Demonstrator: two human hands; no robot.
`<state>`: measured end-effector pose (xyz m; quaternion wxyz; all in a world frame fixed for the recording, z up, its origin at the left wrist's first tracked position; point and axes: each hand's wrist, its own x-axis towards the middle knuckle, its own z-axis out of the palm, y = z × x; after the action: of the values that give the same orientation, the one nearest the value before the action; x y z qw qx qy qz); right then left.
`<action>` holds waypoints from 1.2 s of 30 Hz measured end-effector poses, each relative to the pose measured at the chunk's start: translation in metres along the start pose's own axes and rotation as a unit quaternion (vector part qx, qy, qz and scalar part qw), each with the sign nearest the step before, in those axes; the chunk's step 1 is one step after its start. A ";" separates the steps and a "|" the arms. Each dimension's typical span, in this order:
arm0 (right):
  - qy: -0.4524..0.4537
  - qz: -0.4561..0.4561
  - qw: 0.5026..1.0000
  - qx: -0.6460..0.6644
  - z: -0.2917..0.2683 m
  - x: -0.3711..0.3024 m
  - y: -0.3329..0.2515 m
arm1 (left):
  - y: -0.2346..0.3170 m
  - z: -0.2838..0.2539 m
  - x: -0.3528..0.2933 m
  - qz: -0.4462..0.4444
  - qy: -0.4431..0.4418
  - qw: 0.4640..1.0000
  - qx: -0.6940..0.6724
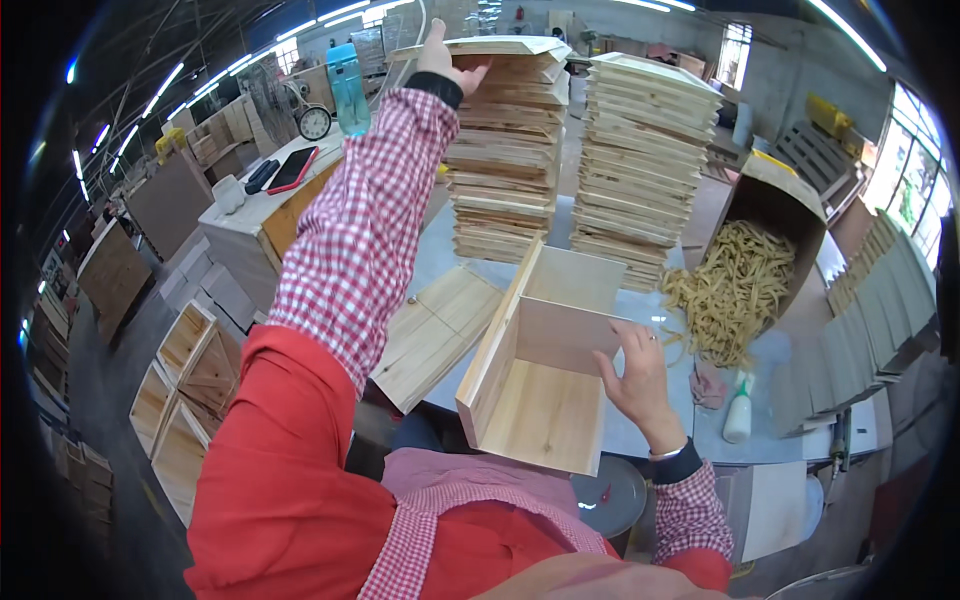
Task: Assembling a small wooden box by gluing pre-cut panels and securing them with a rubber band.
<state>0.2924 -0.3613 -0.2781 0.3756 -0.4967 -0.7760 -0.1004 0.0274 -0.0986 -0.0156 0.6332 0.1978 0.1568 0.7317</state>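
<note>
At the top of the left stack, my left hand (445,62) has its fingers under the near edge of a wooden panel (510,45), its thumb sticking up. That panel juts out to the left past the stack (505,170) below it. In front of me a partly assembled wooden box (490,365) has a long side, a base and upright cross panels (565,337). My right hand (638,385) is at the right end of the nearer cross panel, fingers extended and thumb apart. A flat jointed wooden board (440,335) lies to the left of the box.
A second panel stack (645,160) rises to the right. Beyond it a tipped carton (800,215) spills yellowish strips (740,285). A white glue bottle (738,415) and grey panels (860,340) stand at right. At left are a water bottle (348,90), clock (314,123) and phone (293,170).
</note>
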 end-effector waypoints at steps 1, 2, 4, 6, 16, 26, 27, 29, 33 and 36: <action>-0.002 -0.001 1.000 0.010 -0.004 -0.003 -0.002 | 0.000 0.004 -0.001 -0.002 0.014 1.000 -0.011; -0.002 -0.001 1.000 0.008 -0.008 -0.005 -0.003 | 0.002 0.007 -0.004 -0.002 0.028 0.999 -0.023; 0.024 0.009 0.999 0.048 -0.015 -0.007 -0.007 | 0.010 0.011 -0.022 -0.007 -0.032 0.999 -0.043; 0.040 0.007 0.997 0.072 -0.020 -0.002 -0.017 | 0.024 0.007 -0.050 -0.010 -0.151 0.985 -0.082; 0.359 -0.026 0.730 0.581 -0.019 0.097 -0.114 | -0.074 -0.062 -0.266 -0.224 -0.379 0.896 0.067; 0.391 0.238 0.888 -0.026 -0.071 -0.120 -0.016 | -0.073 -0.115 -0.300 -0.385 -0.462 0.677 0.424; 0.389 0.254 0.885 -0.032 -0.074 -0.134 -0.022 | -0.070 -0.116 -0.279 -0.287 -0.500 0.673 0.464; 0.447 0.305 0.805 0.242 -0.085 -0.155 -0.035 | -0.064 -0.110 -0.226 -0.140 -0.463 0.692 0.535; 0.242 0.437 0.845 0.188 -0.074 -0.209 -0.030 | -0.077 -0.133 -0.107 -0.052 -0.332 0.679 0.653; 0.207 0.431 0.843 0.247 -0.057 -0.206 -0.025 | -0.107 -0.157 -0.057 -0.138 -0.233 0.613 0.743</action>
<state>0.3452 -0.5473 -0.3737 0.6432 -0.6394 -0.3869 0.1664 0.0504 -0.1361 -0.2090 0.3785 0.7400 0.5194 0.1985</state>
